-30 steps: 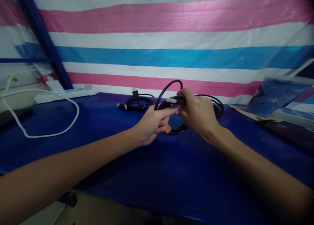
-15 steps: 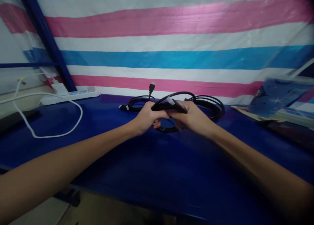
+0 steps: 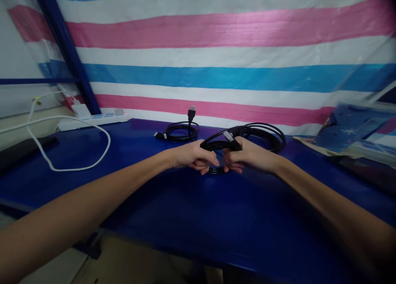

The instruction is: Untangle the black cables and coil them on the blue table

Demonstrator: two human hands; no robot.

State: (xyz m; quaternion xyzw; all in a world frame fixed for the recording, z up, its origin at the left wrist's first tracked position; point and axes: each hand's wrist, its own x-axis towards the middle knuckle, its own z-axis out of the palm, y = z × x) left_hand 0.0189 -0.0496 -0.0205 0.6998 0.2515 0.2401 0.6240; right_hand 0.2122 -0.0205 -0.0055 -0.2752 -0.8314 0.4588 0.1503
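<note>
Between my hands is a coiled black cable (image 3: 216,145) with a pale-tipped plug, probably HDMI by its shape, showing at the top. My left hand (image 3: 199,157) is closed around the left side of the coil. On the other side my right hand (image 3: 247,155) grips the coil near the plug, fingers curled. The lower loop of the coil shows below my fingers, just over the blue table (image 3: 192,209). Behind my left hand lies a second coiled black cable (image 3: 181,132), one plug pointing up. A third, larger black coil (image 3: 266,135) lies behind my right hand, partly hidden by it.
A white power strip (image 3: 99,118) with a plugged-in charger sits at the back left. A white cable (image 3: 74,169) loops over the table's left side, near a dark flat object (image 3: 24,150). At right lies a blue printed packet (image 3: 352,123). Striped sheeting (image 3: 216,75) hangs behind.
My hands have moved slightly apart and lower in view, still gripping the coil. The plug now points up and left above my right hand. The whole view has shifted a little.
</note>
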